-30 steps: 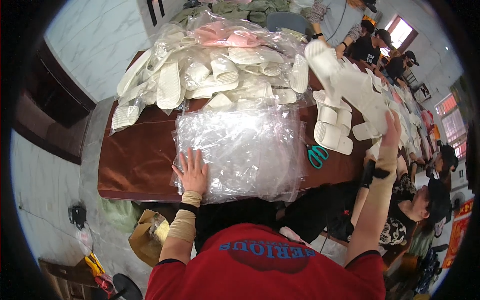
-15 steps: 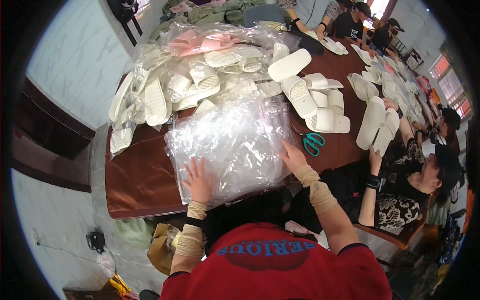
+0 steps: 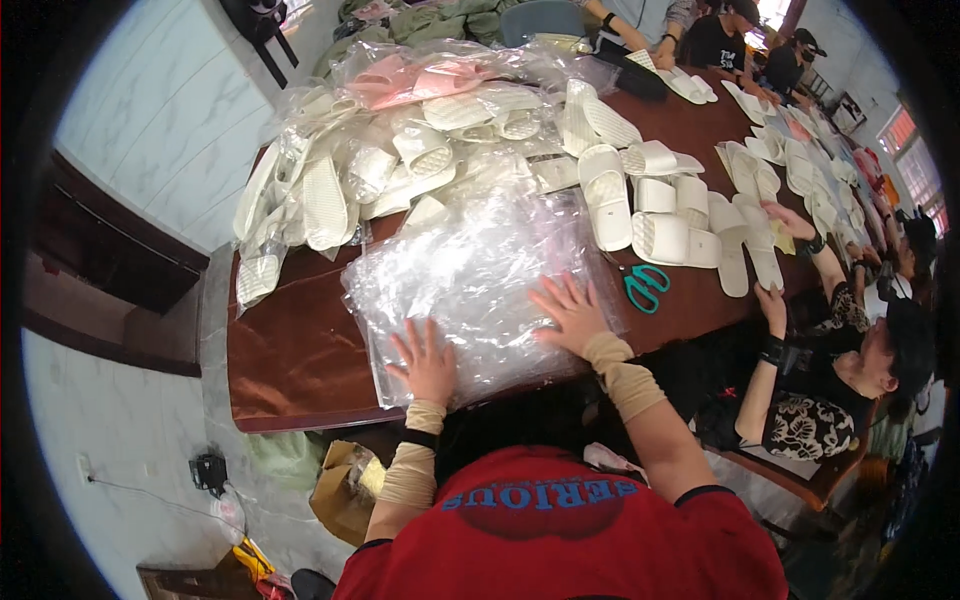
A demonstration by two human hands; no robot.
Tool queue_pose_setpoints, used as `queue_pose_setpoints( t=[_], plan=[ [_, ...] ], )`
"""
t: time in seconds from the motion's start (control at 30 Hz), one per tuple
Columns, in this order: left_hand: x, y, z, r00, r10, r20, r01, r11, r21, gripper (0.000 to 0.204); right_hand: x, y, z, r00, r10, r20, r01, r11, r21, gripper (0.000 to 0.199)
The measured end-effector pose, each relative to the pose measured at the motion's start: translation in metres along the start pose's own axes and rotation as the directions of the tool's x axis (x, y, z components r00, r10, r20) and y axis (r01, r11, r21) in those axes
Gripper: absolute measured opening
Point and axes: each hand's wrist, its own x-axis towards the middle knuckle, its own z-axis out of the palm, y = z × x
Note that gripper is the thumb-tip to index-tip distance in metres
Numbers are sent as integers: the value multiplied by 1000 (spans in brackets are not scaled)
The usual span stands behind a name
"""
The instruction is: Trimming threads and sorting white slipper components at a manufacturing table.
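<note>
A thick stack of clear plastic bags [image 3: 470,270] lies on the dark red tablecloth [image 3: 275,365] in front of me. My left hand [image 3: 425,365] rests flat on the stack's near left part, fingers spread. On its right side lies my right hand [image 3: 572,315], palm down with its fingers apart. Teal-handled scissors [image 3: 646,287] sit on the cloth just right of the stack. Beyond the stack are bagged white slippers [image 3: 325,205] in a heap, with a pair of bagged pink slippers [image 3: 420,78] on top. Loose white slippers [image 3: 605,195] lie to the back right.
At the right, a co-worker's hands [image 3: 790,222] handle a white slipper pair. Another person's hands [image 3: 660,55] work with slippers at the far side. An open cardboard box [image 3: 345,490] stands on the floor below the table's near edge.
My right hand has moved from the stack's right edge onto its top, fingers now spread. My left hand stays flat on the bags. The co-worker at right has lowered the slippers toward the table.
</note>
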Motion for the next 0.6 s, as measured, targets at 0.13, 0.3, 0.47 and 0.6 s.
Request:
queue_pose_setpoints(
  t=[0.13,0.3,0.47,0.6],
  plan=[
    [8,13,-12,994,-22,108,25,999,-29,68,-2,27,7,997,64,42,-69,988,137,59],
    [-6,0,-58,998,-8,-55,-6,967,-254,63,-15,46,-33,853,383,-355,-371,923,103,35],
    [0,-17,-85,881,39,-471,-170,956,-238,51,-58,104,-12,769,604,-210,-628,776,-68,43],
    [24,-81,-21,940,-77,-333,-67,913,-402,70,-55,114,-7,801,562,-206,-558,825,83,50]
  ],
)
